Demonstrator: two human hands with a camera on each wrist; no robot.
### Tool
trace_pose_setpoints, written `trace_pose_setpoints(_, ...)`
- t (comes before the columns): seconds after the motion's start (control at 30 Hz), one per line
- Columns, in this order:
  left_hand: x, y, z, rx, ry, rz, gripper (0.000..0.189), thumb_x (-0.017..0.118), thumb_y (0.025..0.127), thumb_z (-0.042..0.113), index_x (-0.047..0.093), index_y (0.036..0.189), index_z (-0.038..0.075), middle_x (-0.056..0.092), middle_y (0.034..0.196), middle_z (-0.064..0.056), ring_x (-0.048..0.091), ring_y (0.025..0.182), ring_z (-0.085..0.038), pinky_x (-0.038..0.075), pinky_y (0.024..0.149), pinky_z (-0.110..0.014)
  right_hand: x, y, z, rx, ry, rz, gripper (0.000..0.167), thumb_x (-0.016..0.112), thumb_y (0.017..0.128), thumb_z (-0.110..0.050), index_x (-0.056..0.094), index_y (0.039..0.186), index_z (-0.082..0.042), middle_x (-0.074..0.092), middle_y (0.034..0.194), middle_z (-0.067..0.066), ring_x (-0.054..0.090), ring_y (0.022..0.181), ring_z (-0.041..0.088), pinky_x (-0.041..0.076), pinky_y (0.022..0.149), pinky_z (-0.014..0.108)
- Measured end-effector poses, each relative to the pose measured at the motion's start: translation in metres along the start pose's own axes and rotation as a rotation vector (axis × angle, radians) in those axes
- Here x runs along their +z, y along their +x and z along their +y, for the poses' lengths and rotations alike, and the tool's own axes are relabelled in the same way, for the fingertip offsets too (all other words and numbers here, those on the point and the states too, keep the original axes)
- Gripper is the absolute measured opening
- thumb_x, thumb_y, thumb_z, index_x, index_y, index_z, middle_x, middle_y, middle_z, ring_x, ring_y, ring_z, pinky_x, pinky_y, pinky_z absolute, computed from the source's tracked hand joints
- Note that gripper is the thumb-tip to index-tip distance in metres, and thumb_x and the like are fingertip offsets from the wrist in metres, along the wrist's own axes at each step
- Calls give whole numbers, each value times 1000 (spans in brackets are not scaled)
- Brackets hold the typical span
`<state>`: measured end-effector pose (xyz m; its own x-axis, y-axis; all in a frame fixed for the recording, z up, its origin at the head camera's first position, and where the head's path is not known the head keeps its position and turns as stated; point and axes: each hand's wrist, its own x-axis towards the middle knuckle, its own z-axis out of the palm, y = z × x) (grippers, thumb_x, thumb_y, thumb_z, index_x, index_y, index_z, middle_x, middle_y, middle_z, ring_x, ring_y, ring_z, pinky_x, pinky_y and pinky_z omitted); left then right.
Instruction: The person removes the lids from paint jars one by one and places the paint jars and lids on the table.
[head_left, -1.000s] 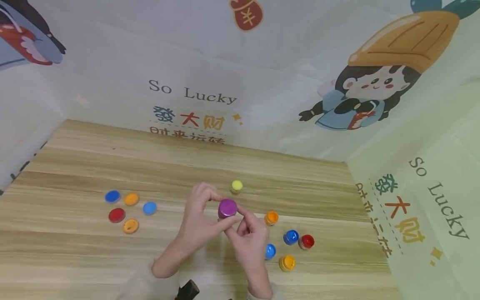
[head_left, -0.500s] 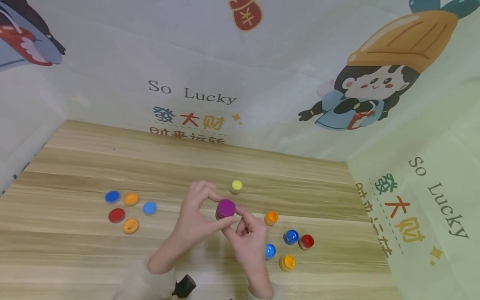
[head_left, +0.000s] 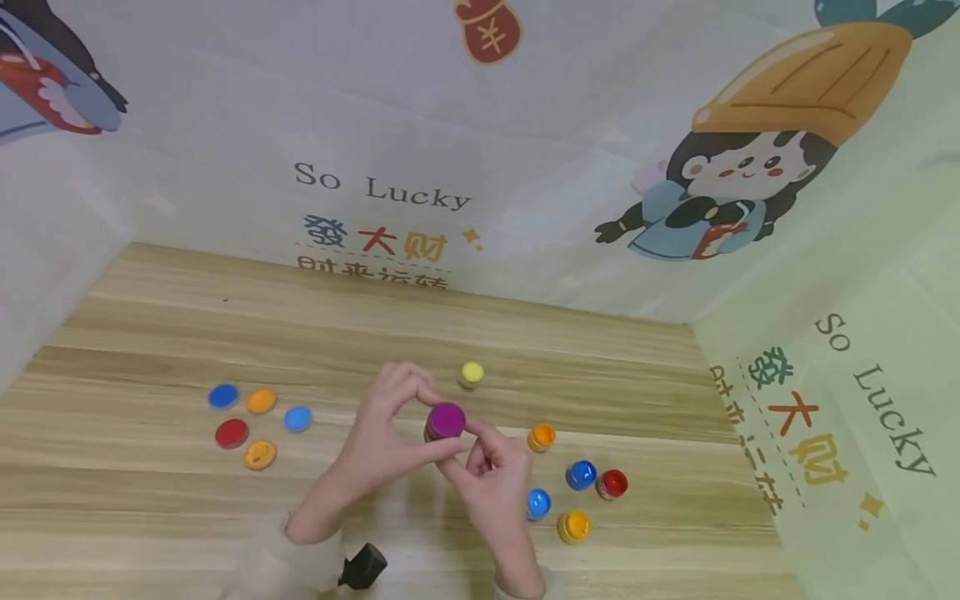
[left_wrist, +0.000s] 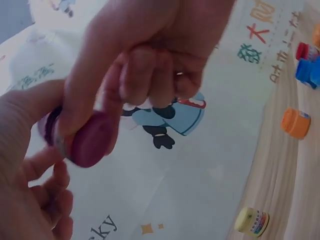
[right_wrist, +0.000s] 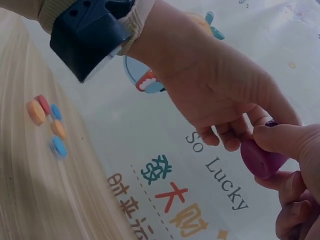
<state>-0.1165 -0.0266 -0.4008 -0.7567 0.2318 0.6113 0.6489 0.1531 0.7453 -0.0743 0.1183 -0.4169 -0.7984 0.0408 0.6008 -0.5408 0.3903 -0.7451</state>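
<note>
Both hands meet at a small purple paint jar point(head_left: 446, 421), held above the table with its round purple top turned up towards the head camera. My left hand point(head_left: 378, 433) grips it between thumb and index finger from the far left side. From the lower right, my right hand point(head_left: 491, 475) pinches it with thumb and index finger. In the left wrist view the jar point(left_wrist: 92, 140) shows a purple round end, a greyish band and a darker end. Fingers cover much of its side. Just behind the hands stands a yellow-topped paint jar point(head_left: 472, 374).
Right of the hands stand open paint jars: orange point(head_left: 542, 437), dark blue point(head_left: 581, 475), red point(head_left: 612, 484), light blue point(head_left: 537, 503) and yellow-orange point(head_left: 574, 527). Several loose lids, including a red lid point(head_left: 232, 433), lie on the left of the wooden table point(head_left: 150, 500). Printed cloth walls surround it.
Both hands have shifted slightly left with the purple jar, and my left forearm has swung left. More of the jar's darker side shows in the head view. The table items stay put.
</note>
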Motion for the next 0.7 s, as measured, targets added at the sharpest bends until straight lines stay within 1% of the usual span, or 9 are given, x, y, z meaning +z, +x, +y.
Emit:
trace_pose_setpoints(0.07, 3, 0, 1, 10, 61, 34, 38, 86, 58, 19, 58, 83, 12, 57, 89, 0, 44, 92, -19, 31, 82, -40, 1, 0, -1, 14, -8, 10, 25, 79, 71, -5, 72, 95, -4, 40, 45, -2, 32, 43, 4, 28, 44, 18)
trace_pose_setpoints(0.13, 3, 0, 2, 22, 94, 20, 40, 84, 61, 22, 59, 89, 11, 57, 93, 0, 44, 92, -18, 30, 82, -41, 0, 0, -2, 20, -14, 19, 24, 79, 71, -4, 72, 94, -5, 40, 45, -2, 32, 43, 4, 28, 44, 19)
trace_pose_setpoints(0.27, -4, 0, 1, 42, 31, -82, 39, 78, 69, 14, 66, 105, 9, 59, 101, -1, 43, 94, -17, 30, 82, -40, 0, 0, -1, 22, 4, 23, 25, 79, 71, -2, 72, 95, -4, 40, 45, -1, 32, 42, 5, 26, 42, 18)
trace_pose_setpoints(0.33, -7, 0, 0, 39, -17, -109, 37, 77, 70, 9, 68, 106, 9, 60, 101, -1, 43, 95, -17, 32, 82, -39, 0, 0, 1, 17, 16, 18, 25, 79, 71, -2, 71, 95, -3, 40, 45, -1, 32, 41, 5, 25, 40, 18)
trace_pose_setpoints(0.43, -7, 0, -1, 27, -23, -91, 34, 80, 67, 8, 67, 98, 11, 61, 98, 0, 45, 96, -17, 33, 84, -40, 1, -1, 2, 11, 14, 14, 25, 78, 71, -2, 71, 95, -3, 40, 44, -1, 31, 42, 4, 25, 40, 17)
trace_pose_setpoints(0.53, -4, 0, 0, 23, 27, -42, 37, 85, 61, 12, 61, 90, 11, 60, 93, 1, 45, 94, -17, 31, 83, -40, 2, -1, 2, 12, 1, 14, 25, 79, 70, -3, 71, 94, -3, 40, 45, -1, 31, 43, 2, 27, 43, 17)
trace_pose_setpoints(0.6, -3, 0, 1, 29, 56, -40, 44, 86, 59, 16, 59, 93, 10, 59, 94, 1, 45, 93, -16, 30, 83, -39, 2, -2, 1, 15, -9, 17, 25, 80, 69, -3, 72, 93, -3, 41, 45, -1, 31, 44, 2, 28, 45, 18)
trace_pose_setpoints(0.63, -3, 0, 1, 39, 58, -47, 46, 85, 60, 17, 59, 97, 9, 58, 96, 1, 44, 92, -16, 30, 83, -39, 2, -2, 1, 16, -6, 16, 26, 80, 69, -3, 71, 94, -3, 40, 45, -1, 32, 45, 2, 28, 45, 18)
trace_pose_setpoints(0.7, -5, 0, 1, 49, 35, -85, 47, 82, 63, 15, 60, 104, 8, 58, 101, -1, 43, 94, -16, 30, 82, -39, 1, -1, 0, 17, -3, 16, 26, 80, 69, -3, 72, 94, -3, 40, 45, -1, 32, 44, 3, 28, 45, 18)
